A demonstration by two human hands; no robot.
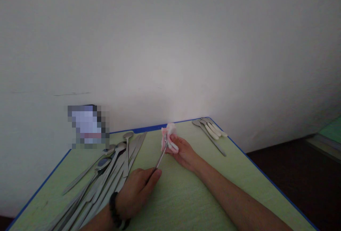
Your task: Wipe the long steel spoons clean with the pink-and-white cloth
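The left hand, grip closed, holds the utensil above the desk, head toward one o'clock; the right hand pinches cloth against it. Light, even pressure should serve best.

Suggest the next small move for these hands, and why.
I'd probably draw the pink-and-white cloth a little way down the metal utensil: the right hand holds the cloth against its far end, the left hand grips it lower down, and the stretch between them is uncovered, so there seems to be room to slide.
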